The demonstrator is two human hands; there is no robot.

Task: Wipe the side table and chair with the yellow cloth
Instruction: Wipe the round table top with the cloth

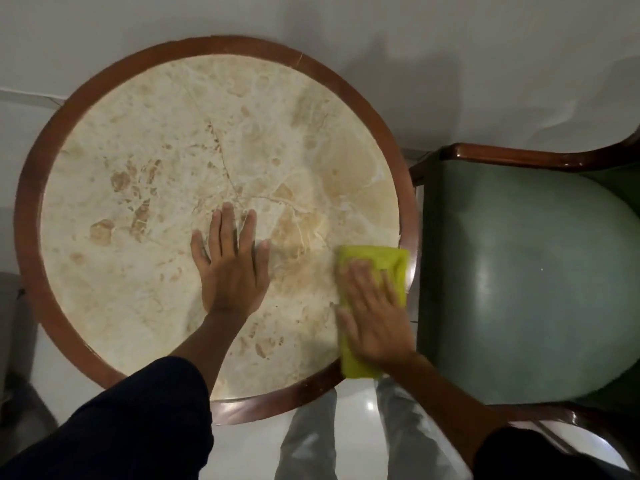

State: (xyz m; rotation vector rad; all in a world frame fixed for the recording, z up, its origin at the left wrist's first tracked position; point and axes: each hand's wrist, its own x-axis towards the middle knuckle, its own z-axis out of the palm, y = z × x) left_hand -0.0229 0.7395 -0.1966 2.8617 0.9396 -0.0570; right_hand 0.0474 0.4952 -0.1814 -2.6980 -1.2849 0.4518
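Observation:
A round side table (pixel 138 168) with a beige marble top and a brown wooden rim fills the left and middle. My left hand (pixel 232 268) lies flat on the marble near its centre, fingers spread, holding nothing. My right hand (pixel 374 317) presses flat on a folded yellow cloth (pixel 381 258) at the table's right edge, where the cloth overlaps the rim. The hand looks blurred. A chair (pixel 526 289) with a green padded seat and glossy brown wooden frame stands right beside the table.
A pale wall runs behind the table and chair. White floor tiles show below the table's near edge, along with my light trousers (pixel 308 441). A dark object sits on the floor at the far left (pixel 14 341).

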